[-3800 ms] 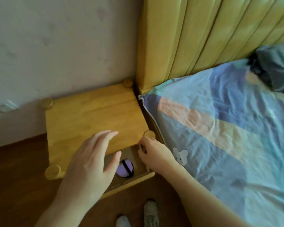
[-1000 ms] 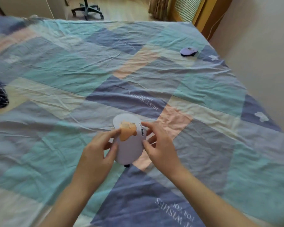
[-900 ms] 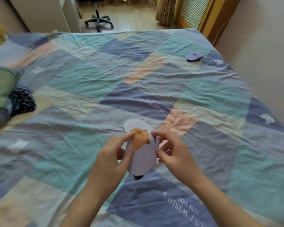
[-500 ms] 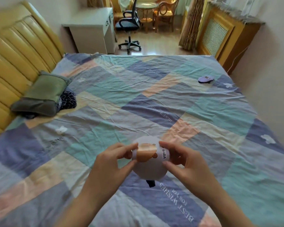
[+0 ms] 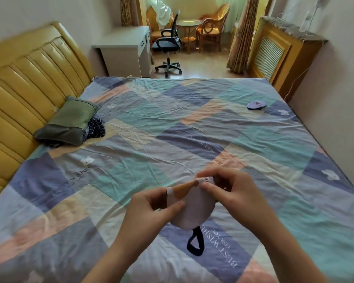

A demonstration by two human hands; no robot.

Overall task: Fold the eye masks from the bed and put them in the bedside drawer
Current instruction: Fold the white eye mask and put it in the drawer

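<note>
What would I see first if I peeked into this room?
First, two hands, the left hand and the right hand, holding a pale eye mask folded over the patchwork bedspread. Its black strap dangles below. Far off, near the bed's right edge, lies another purple eye mask.

Pillow on bed left, mask far right.

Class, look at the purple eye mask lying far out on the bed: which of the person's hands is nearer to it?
Right. The right hand sits on the same side as the purple eye mask, though well short of it; the left hand is farther away. Both hold the white eye mask.
</note>
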